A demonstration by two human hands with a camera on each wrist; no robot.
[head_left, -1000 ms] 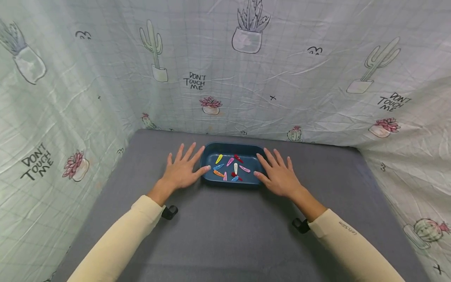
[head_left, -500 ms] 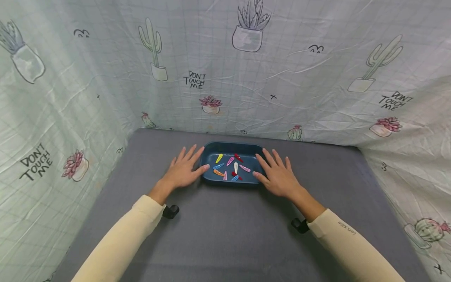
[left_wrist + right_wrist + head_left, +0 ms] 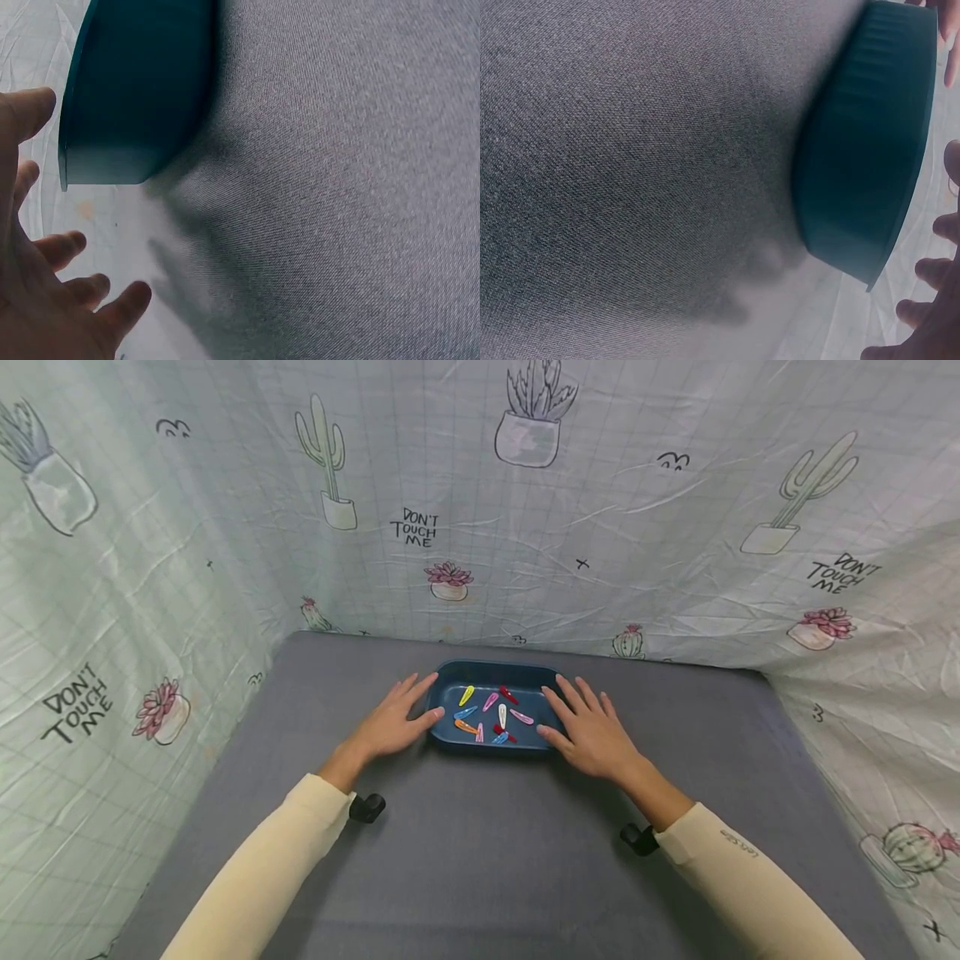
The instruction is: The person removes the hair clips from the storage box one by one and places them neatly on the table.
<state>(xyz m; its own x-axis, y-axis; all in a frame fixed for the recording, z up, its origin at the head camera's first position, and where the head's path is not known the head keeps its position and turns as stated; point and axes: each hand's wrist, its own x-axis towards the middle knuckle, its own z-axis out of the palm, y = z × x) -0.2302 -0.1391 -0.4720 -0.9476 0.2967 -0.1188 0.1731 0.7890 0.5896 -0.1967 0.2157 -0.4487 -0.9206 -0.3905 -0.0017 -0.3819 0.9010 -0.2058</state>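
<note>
A dark blue rectangular tray (image 3: 495,673) sits on the grey table in the head view. Several small snap hair clips lie scattered in it, among them a yellow hair clip (image 3: 467,696), a white hair clip (image 3: 502,717) and an orange hair clip (image 3: 465,727). My left hand (image 3: 384,727) is at the tray's left end, its thumb and index fingertips right at the rim. At the opposite end my right hand (image 3: 596,739) has its fingers spread, thumb and index tips overlapping the rim. Both wrist views show relaxed fingers beside the tray's outer wall (image 3: 142,90), gripping nothing.
Grey cloth covers the table (image 3: 495,852). A pale curtain (image 3: 480,485) printed with cacti hangs behind it and along both sides. Black wrist mounts (image 3: 367,808) stick out below the cream sleeves (image 3: 258,860).
My left hand has drawn slightly to the right, its fingers closer together and tilted toward the tray. The right hand has shifted only a little left. The tray and clips look unchanged.
</note>
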